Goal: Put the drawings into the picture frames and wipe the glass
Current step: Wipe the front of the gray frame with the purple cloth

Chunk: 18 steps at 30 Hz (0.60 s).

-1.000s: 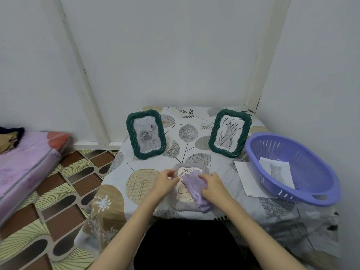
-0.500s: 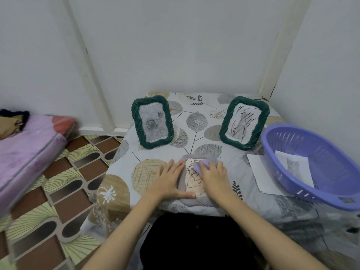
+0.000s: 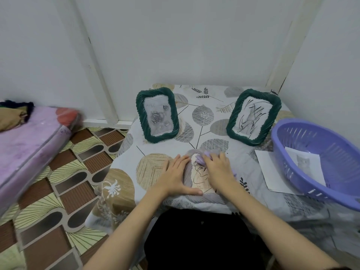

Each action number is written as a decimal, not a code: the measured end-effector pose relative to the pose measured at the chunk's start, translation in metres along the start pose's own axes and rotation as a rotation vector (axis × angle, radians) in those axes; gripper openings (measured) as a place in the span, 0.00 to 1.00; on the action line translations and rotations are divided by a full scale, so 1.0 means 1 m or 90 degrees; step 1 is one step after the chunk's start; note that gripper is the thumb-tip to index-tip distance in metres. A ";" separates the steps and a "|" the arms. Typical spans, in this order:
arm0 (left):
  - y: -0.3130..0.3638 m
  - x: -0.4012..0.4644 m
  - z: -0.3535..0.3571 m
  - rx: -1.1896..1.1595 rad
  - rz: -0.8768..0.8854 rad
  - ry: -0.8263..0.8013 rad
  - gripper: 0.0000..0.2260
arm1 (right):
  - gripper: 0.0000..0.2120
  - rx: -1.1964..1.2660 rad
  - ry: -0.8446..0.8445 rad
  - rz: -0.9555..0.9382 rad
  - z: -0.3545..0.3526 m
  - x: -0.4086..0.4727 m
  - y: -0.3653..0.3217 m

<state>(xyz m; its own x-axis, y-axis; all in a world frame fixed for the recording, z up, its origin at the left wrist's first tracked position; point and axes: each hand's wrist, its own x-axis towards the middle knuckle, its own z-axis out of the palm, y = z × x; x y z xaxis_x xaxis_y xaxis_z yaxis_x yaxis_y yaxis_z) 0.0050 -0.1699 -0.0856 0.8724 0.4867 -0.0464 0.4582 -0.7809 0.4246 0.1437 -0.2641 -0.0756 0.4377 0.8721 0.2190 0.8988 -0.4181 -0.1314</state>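
A grey picture frame (image 3: 188, 173) with a line drawing inside lies flat on the table's front edge. My left hand (image 3: 175, 175) presses flat on its left side, fingers spread. My right hand (image 3: 218, 169) presses a lilac cloth (image 3: 202, 159) onto the top of the glass. Two green frames stand upright behind: the left green frame (image 3: 157, 114) holds a rose drawing, the right green frame (image 3: 253, 116) a scribbled line drawing.
A lilac basket (image 3: 319, 145) at the right holds a cat drawing (image 3: 303, 162); a white sheet (image 3: 269, 170) lies partly under it. The table (image 3: 204, 117) has a leaf-print cover. A pink mattress (image 3: 29, 141) lies on the patterned floor at left. Walls stand close behind and to the right.
My left hand went from gripping the frame's edge to lying flat on it. My right hand pushed the cloth from the frame's middle up to its top end.
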 end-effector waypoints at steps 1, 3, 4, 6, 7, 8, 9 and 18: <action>0.001 0.000 0.000 0.002 -0.004 0.001 0.51 | 0.23 0.036 -0.008 -0.007 0.004 0.005 -0.005; 0.001 0.000 0.000 0.015 -0.008 -0.010 0.52 | 0.24 0.086 -0.017 -0.048 0.009 0.005 -0.011; 0.000 0.001 0.000 0.024 -0.008 -0.018 0.53 | 0.24 0.101 -0.025 -0.090 0.011 0.001 -0.009; -0.002 0.003 0.000 0.030 -0.005 -0.033 0.55 | 0.27 0.078 -0.004 -0.176 0.013 -0.012 0.005; -0.003 0.003 -0.002 0.025 -0.002 -0.042 0.57 | 0.28 0.048 0.012 -0.186 0.014 -0.016 0.012; -0.004 0.004 -0.004 0.016 0.002 -0.051 0.59 | 0.29 0.018 0.028 -0.177 0.012 -0.019 0.017; -0.006 0.004 -0.005 0.005 0.008 -0.063 0.60 | 0.30 -0.001 0.036 -0.161 0.010 -0.018 0.019; -0.017 0.006 -0.006 -0.016 0.029 -0.107 0.63 | 0.23 0.132 -0.012 -0.115 0.015 0.006 -0.003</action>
<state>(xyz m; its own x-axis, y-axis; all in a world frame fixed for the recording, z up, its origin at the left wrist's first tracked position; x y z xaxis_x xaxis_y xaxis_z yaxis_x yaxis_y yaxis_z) 0.0013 -0.1510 -0.0879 0.9093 0.3769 -0.1765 0.4150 -0.7894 0.4523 0.1431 -0.2532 -0.0884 0.2681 0.9331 0.2397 0.9375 -0.1955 -0.2878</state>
